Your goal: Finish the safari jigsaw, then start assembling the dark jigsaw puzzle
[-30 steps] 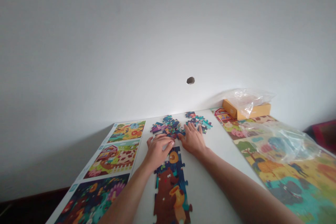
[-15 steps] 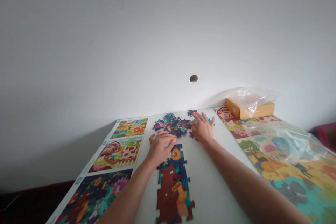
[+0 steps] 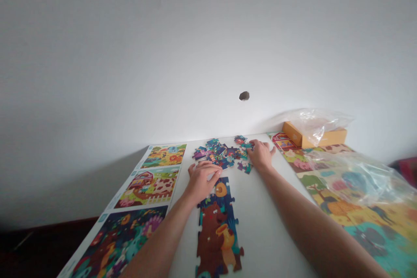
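Note:
A heap of loose jigsaw puzzle pieces in blue, purple and teal lies near the wall. At its near left edge is my left hand, fingers loosely stretched and thumb a little apart, with no piece visible in it. My right hand rests at the heap's right side with fingers spread, its fingertips at some teal pieces; what lies under them is partly hidden. Below my left hand a joined puzzle strip shows a brown bear holding a yellow jar.
On the left lies a picture sheet with several printed scenes. To the right are a joined animal puzzle, a crumpled clear plastic bag and an orange box with another clear bag on it. The wall borders the far table edge.
My right hand has shifted slightly right, uncovering teal and purple pieces beside the heap. My left hand stays nearly in place. The whole view has moved a little.

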Motion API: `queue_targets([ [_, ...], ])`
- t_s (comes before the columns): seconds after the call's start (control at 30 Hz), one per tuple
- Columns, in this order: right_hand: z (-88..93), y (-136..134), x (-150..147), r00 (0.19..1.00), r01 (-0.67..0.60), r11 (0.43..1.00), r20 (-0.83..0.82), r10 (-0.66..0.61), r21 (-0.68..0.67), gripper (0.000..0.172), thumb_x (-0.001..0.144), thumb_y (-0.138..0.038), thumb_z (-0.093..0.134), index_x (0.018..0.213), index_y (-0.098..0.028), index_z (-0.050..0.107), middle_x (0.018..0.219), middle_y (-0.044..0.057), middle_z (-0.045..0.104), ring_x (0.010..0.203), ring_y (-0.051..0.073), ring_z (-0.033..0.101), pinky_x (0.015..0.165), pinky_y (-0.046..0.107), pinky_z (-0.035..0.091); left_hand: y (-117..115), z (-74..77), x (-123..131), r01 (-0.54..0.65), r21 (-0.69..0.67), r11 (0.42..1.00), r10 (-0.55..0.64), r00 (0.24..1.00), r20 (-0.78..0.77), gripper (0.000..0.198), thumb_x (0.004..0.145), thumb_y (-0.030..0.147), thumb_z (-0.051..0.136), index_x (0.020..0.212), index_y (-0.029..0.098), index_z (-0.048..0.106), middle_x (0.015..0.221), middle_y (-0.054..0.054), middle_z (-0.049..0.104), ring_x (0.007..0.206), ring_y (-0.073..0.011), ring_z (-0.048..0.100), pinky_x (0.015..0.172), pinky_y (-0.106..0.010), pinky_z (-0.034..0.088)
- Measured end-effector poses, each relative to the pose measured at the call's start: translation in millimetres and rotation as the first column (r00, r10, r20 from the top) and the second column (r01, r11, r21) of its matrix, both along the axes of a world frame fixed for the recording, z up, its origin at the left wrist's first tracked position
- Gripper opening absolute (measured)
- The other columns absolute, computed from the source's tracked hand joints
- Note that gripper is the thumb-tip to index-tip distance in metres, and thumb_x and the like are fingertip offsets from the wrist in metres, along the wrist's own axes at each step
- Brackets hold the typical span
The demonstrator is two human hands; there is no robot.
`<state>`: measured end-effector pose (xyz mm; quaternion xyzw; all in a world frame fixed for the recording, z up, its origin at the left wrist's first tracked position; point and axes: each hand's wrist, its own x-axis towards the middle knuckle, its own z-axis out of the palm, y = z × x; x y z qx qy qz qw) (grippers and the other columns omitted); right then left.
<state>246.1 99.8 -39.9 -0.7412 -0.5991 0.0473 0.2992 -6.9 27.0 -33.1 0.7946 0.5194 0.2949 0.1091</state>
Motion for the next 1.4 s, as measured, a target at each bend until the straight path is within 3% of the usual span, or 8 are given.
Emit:
queue_targets([
  [0.2,-1.0,2,-1,0.996,-0.038,0.979,-0.076,0.054,0.203,0.031,0.086,-0.028,0.058,0.116,-0.022,0.062,0.115,0.008,0.071,0.11,0.026,0.058,0.112,0.055,0.019,-1,2.9,1,-0.007,0.002,1.0,0.007,1.0,0.0,0.022,0.095,0.032,0.056,0.096,0.031,0.078,0.109,-0.002,0.078,0.119,-0.0263,0.061,0.113,-0.054,0.028],
  [0.3,3.3,-4,-6,0.969,-0.163,0.919,-0.117,0.217,0.359,0.027,0.087,-0.029,0.059,0.113,-0.02,0.063,0.107,0.007,0.072,0.096,0.022,0.063,0.104,0.045,0.034,1,0.8,0,-0.034,0.015,0.999,0.033,0.997,0.065,0.031,0.091,0.027,0.062,0.121,0.032,0.068,0.112,-0.002,0.077,0.118,-0.0246,0.062,0.112,-0.053,0.033],
  [0.37,6.8,-11,-13,0.914,-0.317,0.837,-0.093,0.395,0.445,0.025,0.089,-0.03,0.059,0.112,-0.021,0.063,0.105,0.007,0.072,0.093,0.021,0.065,0.098,0.04,0.041,2,-0.9,-1,-0.038,0.03,0.999,0.033,0.99,0.136,0.054,0.09,0.025,0.064,0.141,0.033,0.052,0.112,-0.001,0.077,0.118,-0.023,0.063,0.111,-0.051,0.037],
  [0.47,11.4,-24,-28,0.752,-0.549,0.657,-0.039,0.659,0.517,0.024,0.092,-0.026,0.057,0.116,-0.023,0.06,0.118,0.008,0.069,0.097,0.019,0.066,0.093,0.036,0.048,4,-2.8,-3,-0.025,0.049,0.998,0.013,0.974,0.226,0.07,0.089,0.024,0.066,0.152,0.032,0.036,0.112,-0.002,0.077,0.117,-0.0213,0.065,0.11,-0.047,0.041],
  [0.6,14.3,-38,-47,0.563,-0.672,0.492,-0.049,0.825,0.554,0.026,0.094,-0.02,0.051,0.119,-0.025,0.058,0.127,0.009,0.066,0.112,0.019,0.064,0.092,0.033,0.052,6,-3.8,-4,-0.047,0.06,0.997,0.031,0.967,0.254,0.065,0.086,0.023,0.069,0.147,0.029,0.045,0.102,-0.002,0.078,0.111,-0.0226,0.068,0.108,-0.046,0.044],
  [0.83,14.2,-44,-49,0.57,-0.636,0.565,-0.174,0.803,0.526,0.032,0.091,-0.018,0.055,0.123,-0.025,0.057,0.127,0.009,0.065,0.078,0.013,0.064,0.081,0.031,0.055,6,-0.3,-3,-0.054,0.076,0.996,0.033,0.966,0.256,0.056,0.087,0.023,0.069,0.14,0.028,0.054,0.092,0.0,0.079,0.109,-0.0227,0.068,0.108,-0.046,0.045],
  [1.13,3.7,-37,-48,0.586,-0.598,0.619,-0.249,0.771,0.509,0.033,0.091,-0.02,0.058,0.123,-0.025,0.057,0.103,0.005,0.069,0.081,0.016,0.067,0.081,0.032,0.056,5,2.6,-3,-0.011,0.095,0.995,-0.014,0.964,0.264,0.053,0.087,0.021,0.07,0.138,0.03,0.058,0.089,0.0,0.08,0.102,-0.0217,0.07,0.104,-0.044,0.049],
  [1.4,4.4,-35,-48,0.625,-0.6,0.608,-0.171,0.762,0.52,0.024,0.094,-0.026,0.056,0.116,-0.024,0.066,0.097,0.004,0.072,0.076,0.015,0.066,0.075,0.028,0.054,7,-0.7,-4,-0.012,0.126,0.992,-0.021,0.965,0.262,0.055,0.085,0.02,0.072,0.137,0.031,0.06,0.086,0.001,0.08,0.101,-0.0208,0.071,0.098,-0.04,0.052],
])
